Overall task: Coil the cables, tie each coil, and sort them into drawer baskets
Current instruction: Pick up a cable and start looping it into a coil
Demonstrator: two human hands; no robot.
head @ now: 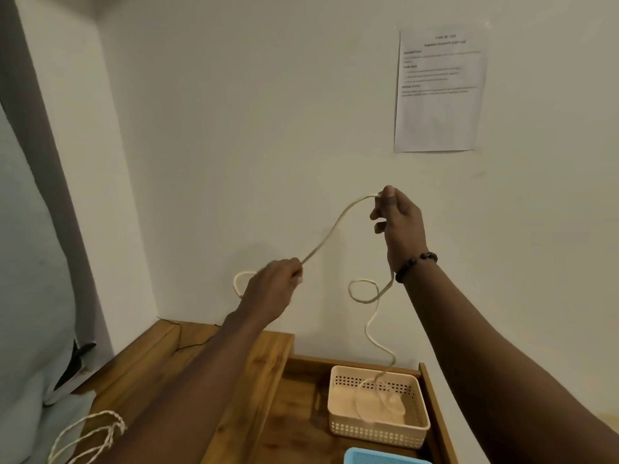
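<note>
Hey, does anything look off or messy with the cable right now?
Yes. The white cable held between the left hand and right hand is uncoiled: it kinks into a stray loop below the right wrist, and its tail trails into the beige basket.

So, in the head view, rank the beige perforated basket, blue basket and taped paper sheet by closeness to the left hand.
From the left hand:
1. Beige perforated basket, lower right, in the wooden drawer.
2. Blue basket, bottom edge, slightly farther.
3. White paper sheet, taped high on the wall, upper right.
</note>
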